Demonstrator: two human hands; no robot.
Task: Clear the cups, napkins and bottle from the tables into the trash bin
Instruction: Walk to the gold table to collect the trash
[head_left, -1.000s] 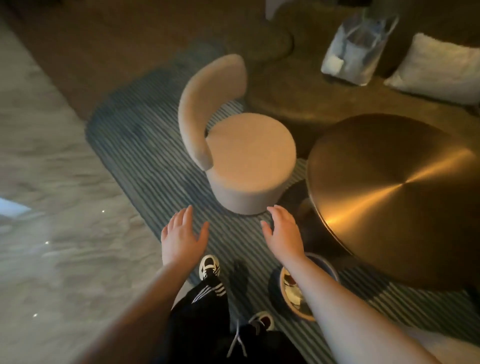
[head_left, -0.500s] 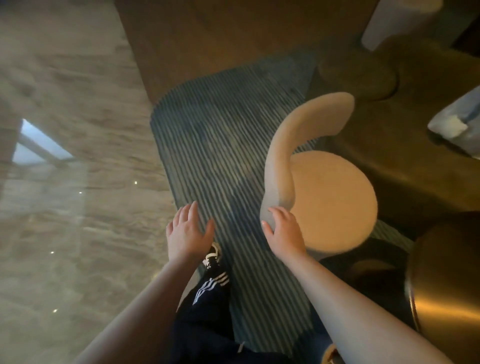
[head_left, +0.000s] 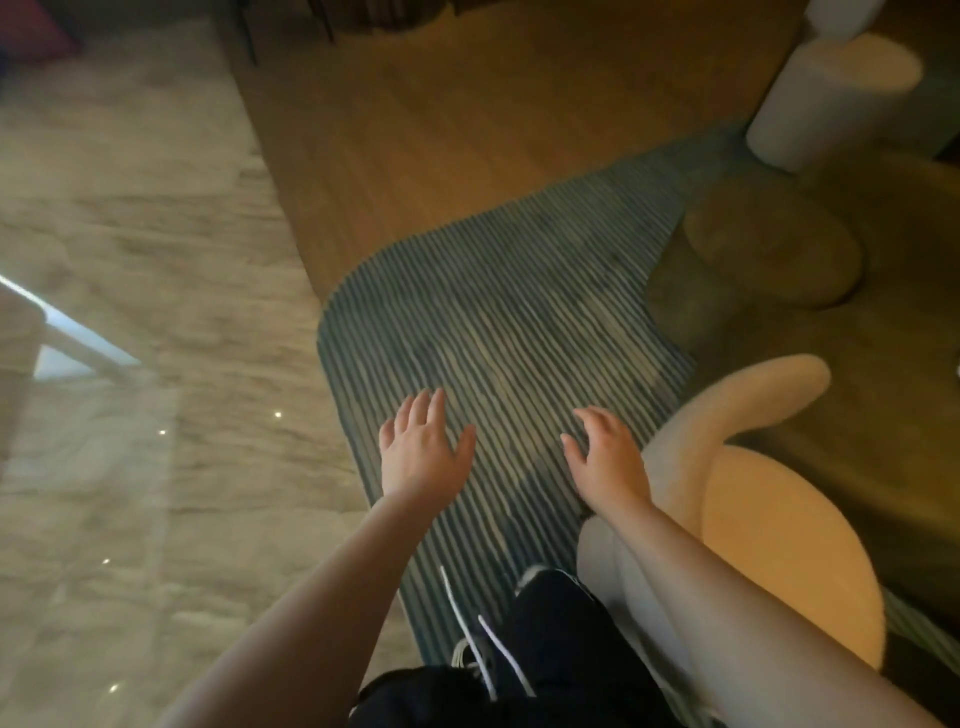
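Note:
My left hand (head_left: 422, 453) is held out over the striped rug, palm down, fingers apart and empty. My right hand (head_left: 607, 457) hovers beside it, also open and empty, just left of the beige chair's curved backrest. No cup, napkin, bottle or trash bin shows in this view.
A beige round chair (head_left: 779, 551) stands at the lower right, close to my right arm. The striped blue-grey rug (head_left: 493, 322) runs ahead. A dark olive sofa (head_left: 769, 249) lies at the right, a white cylindrical stool (head_left: 826, 98) at the top right. Marble floor (head_left: 130, 312) spreads left, wooden floor (head_left: 441, 130) beyond.
The view has swung left and forward. The gold round table, the bin by it and the bag on the sofa have left the frame; the chair slid to the lower right. Both hands stay open.

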